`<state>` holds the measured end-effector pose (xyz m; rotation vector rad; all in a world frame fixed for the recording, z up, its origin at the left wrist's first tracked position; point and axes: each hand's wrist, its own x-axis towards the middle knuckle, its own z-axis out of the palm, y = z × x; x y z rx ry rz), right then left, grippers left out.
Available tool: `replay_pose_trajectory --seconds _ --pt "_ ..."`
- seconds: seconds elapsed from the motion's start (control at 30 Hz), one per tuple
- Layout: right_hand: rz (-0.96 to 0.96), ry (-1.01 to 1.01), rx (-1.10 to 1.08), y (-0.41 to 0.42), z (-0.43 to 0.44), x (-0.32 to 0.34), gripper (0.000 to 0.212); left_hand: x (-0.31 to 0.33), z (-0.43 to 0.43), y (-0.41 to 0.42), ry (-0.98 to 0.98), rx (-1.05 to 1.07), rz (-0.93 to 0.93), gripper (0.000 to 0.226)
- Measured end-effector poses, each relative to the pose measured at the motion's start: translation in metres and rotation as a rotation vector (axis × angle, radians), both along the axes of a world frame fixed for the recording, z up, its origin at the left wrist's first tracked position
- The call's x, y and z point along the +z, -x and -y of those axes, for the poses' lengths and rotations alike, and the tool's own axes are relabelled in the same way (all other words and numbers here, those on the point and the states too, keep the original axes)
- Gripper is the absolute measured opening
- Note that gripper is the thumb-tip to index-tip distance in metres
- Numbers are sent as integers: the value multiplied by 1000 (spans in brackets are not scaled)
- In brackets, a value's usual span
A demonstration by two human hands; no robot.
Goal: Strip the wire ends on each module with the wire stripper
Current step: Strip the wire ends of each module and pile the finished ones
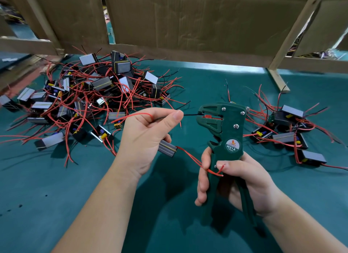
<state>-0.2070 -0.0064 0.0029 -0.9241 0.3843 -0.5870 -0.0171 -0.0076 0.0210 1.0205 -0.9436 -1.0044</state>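
My left hand (145, 138) holds a small grey module (167, 148) in its palm and pinches that module's black wire (190, 114) between thumb and forefinger. The tip of the black wire lies inside the jaws of the green wire stripper (225, 128). My right hand (243, 179) grips the stripper's handles, holding it upright above the mat. Red wires (195, 161) from the held module trail across to my right thumb. A large heap of modules (90, 94) with red and black wires lies at the left.
A smaller group of modules (290, 132) lies at the right on the green mat (56, 192). A cardboard and wood partition (188, 23) closes off the back, with a wooden post (278, 81) standing at the back right.
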Motion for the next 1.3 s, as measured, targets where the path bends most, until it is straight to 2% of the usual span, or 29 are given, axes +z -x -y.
replay_pose_trajectory --seconds 0.13,0.27,0.33,0.4,0.43,0.5,0.6,0.67,0.77,0.83,0.93,1.03,1.1,1.3 --pt "-23 -3 -24 0 -2 3 29 -1 0 0 3 -12 -7 9" --pt "-68 -46 -130 -6 -10 4 44 -2 1 0 -19 -23 11 7" --pt "-145 -107 -258 -10 -9 6 52 -3 4 -2 -67 -76 -50 21" --pt "-217 -180 -346 -10 -3 9 49 -4 6 -5 -121 -162 -140 37" --pt "-225 -197 -345 -8 1 11 44 -5 6 -6 -122 -182 -131 40" --pt "-166 -198 -317 -2 8 13 40 -8 6 -8 -85 -140 -29 33" --pt "-79 -220 -362 6 14 13 40 -10 7 -16 -87 -51 111 32" --pt "-82 -221 -383 10 16 12 41 -9 7 -22 -114 -103 102 25" --pt "-133 -232 -322 13 18 9 48 -8 4 -24 -164 -268 40 35" --pt "-143 -231 -224 11 15 8 55 -6 3 -20 -186 -304 70 25" --pt "-120 -213 -67 8 11 6 61 -5 3 -16 -198 -211 135 10" --pt "-99 -197 24 2 6 3 59 -4 2 -14 -107 -111 266 12" --pt "-72 -205 49 -1 4 3 58 -2 1 -12 -54 -91 269 6" --pt "9 -190 83 -1 2 6 51 -2 1 -11 -29 -72 244 7"
